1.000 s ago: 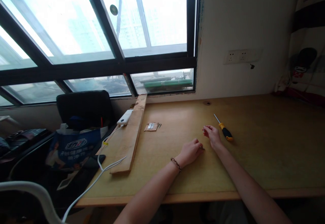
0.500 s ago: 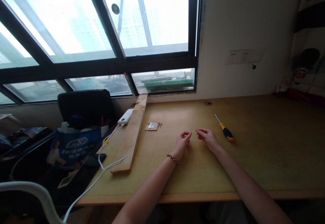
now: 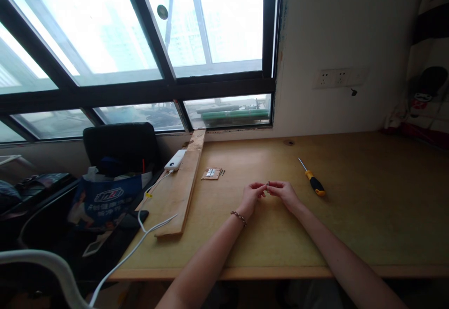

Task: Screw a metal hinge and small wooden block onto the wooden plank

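Above the table, my left hand (image 3: 253,196) and my right hand (image 3: 285,194) meet at the fingertips. Both are closed in a pinch around a tiny dark thing (image 3: 267,184), too small to name. To their left lies a metal hinge (image 3: 211,173) on a small piece of thin board (image 3: 205,176). Several thin screws (image 3: 222,172) lie against its right side. On the right, apart from my hands, a screwdriver (image 3: 315,182) with a yellow and black handle rests with its shaft pointing away from me.
A long wooden plank (image 3: 181,197) runs along the left of the wooden table (image 3: 354,234), with a white power bank (image 3: 175,160) and a white cable (image 3: 135,246) on it. Beyond the left edge stand a black chair (image 3: 121,143) and a blue bag (image 3: 101,204). A window and wall close off the back.
My hands have come together; the gap between their fingertips has closed, mostly by the right hand moving left. The view has shifted slightly. The hinge, screws and screwdriver stay in place.
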The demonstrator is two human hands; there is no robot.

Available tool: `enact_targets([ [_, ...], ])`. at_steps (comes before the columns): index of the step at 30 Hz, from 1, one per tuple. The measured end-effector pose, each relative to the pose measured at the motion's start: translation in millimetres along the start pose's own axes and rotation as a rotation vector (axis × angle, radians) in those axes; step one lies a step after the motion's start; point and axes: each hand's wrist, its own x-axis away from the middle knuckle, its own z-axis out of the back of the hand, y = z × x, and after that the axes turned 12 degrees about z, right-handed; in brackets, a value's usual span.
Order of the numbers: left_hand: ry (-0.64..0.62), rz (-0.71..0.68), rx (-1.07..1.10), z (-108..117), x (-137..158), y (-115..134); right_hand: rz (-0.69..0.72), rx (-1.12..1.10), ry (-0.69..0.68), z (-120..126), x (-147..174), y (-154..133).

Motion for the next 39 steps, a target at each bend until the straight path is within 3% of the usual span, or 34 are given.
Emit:
enact_targets([
  [9,-0.048,-0.048,-0.115,0.3,1.9,2.7,0.055,0.184,0.053,-0.3,-1.6,2.6],
  [13,-0.078,-0.090,-0.259,6.4,-9.2,1.5,0.065,0.167,0.161,16.1,-12.5,3.2],
  [15,0.049,-0.179,-0.440,21.4,-17.9,5.2,0.091,0.233,0.278,33.5,-19.9,4.2],
  [18,0.462,-0.321,-0.787,59.5,-29.0,16.2,0.216,0.636,0.424,61.5,-28.2,7.1],
  [21,0.751,-0.334,-1.038,98.3,-33.7,26.1,0.347,1.119,0.401,78.4,-31.3,11.5],
  [24,0.881,-0.248,-1.182,117.4,-34.3,27.0,0.326,1.356,0.317,81.9,-31.7,16.5],
  [29,0.885,-0.210,-1.312,116.2,-37.9,17.1,0.234,1.477,0.239,81.0,-31.3,21.7],
  [39,0.816,-0.221,-1.353,116.3,-44.9,12.9,0.125,1.519,0.210,81.4,-28.5,18.1],
])
